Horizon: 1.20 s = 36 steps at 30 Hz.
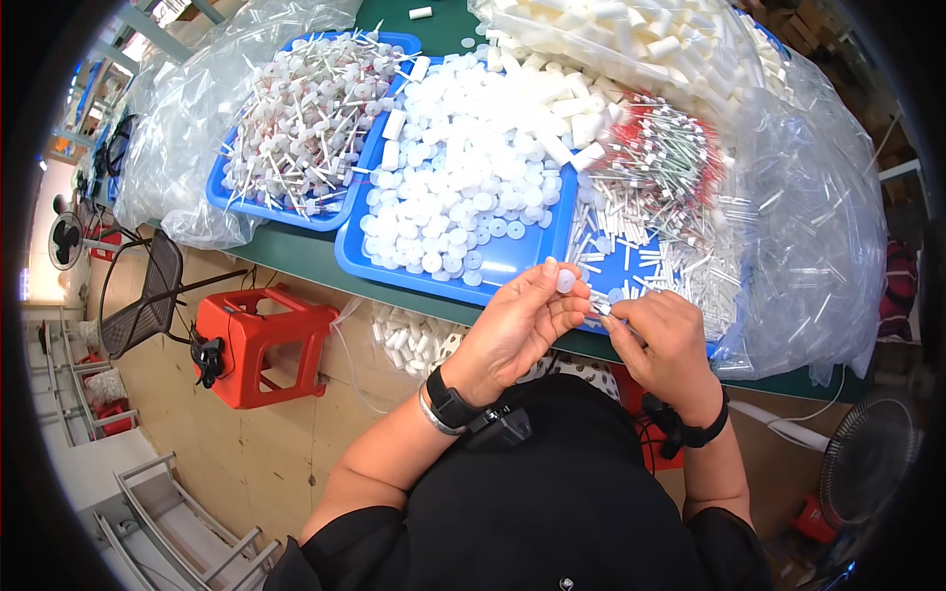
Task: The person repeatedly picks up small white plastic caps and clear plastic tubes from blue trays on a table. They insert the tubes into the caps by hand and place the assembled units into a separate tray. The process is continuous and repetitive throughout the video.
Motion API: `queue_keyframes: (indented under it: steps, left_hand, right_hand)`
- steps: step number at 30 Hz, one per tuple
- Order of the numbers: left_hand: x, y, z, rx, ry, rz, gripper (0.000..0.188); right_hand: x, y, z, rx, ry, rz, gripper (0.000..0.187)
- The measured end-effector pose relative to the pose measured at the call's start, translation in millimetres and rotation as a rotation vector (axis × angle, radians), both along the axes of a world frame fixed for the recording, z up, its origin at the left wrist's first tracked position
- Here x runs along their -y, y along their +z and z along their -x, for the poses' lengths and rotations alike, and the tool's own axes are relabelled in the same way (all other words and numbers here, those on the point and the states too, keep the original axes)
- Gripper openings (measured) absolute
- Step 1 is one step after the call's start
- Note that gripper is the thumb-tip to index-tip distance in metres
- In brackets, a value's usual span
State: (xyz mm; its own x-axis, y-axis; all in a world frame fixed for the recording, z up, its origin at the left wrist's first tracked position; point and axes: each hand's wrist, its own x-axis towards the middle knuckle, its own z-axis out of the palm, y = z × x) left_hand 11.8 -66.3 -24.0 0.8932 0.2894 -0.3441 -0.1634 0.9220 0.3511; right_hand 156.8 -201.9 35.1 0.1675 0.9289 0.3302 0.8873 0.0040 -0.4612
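Observation:
My left hand pinches a small translucent white disc between thumb and forefinger. Close beside it, my right hand is closed with thumb and finger on a small thin whitish piece, which also meets the left fingertips; its exact kind is too small to tell. Both hands are over the front edge of the blue trays. Many like discs fill the middle blue tray. Short white tubes and a bundle of thin parts with red wires lie in the right-hand tray.
A left blue tray is heaped with assembled stick-and-disc parts. Thick white foam-like cylinders spill from a bag at the back. Clear plastic bags flank the green table. A red stool and a fan stand nearby.

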Motion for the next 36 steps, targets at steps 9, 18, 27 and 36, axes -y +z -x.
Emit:
queue_keyframes:
  steps: [9,18,27,36]
  left_hand:
    - [-3,3,5,-0.058,0.076,-0.074,0.031]
    - [5,6,1,0.015,-0.002,-0.034,0.034]
    - [6,7,0,-0.057,0.002,-0.095,0.031]
    - [8,12,0,-0.144,0.011,-0.229,0.029]
  right_hand:
    - [3,4,-3,-0.141,-0.051,-0.009,0.010]
    - [-1,-3,1,-0.173,-0.046,0.002,0.010]
    - [-1,-3,1,-0.169,-0.066,0.015,0.011]
    - [-2,2,0,0.085,-0.035,-0.028,0.010]
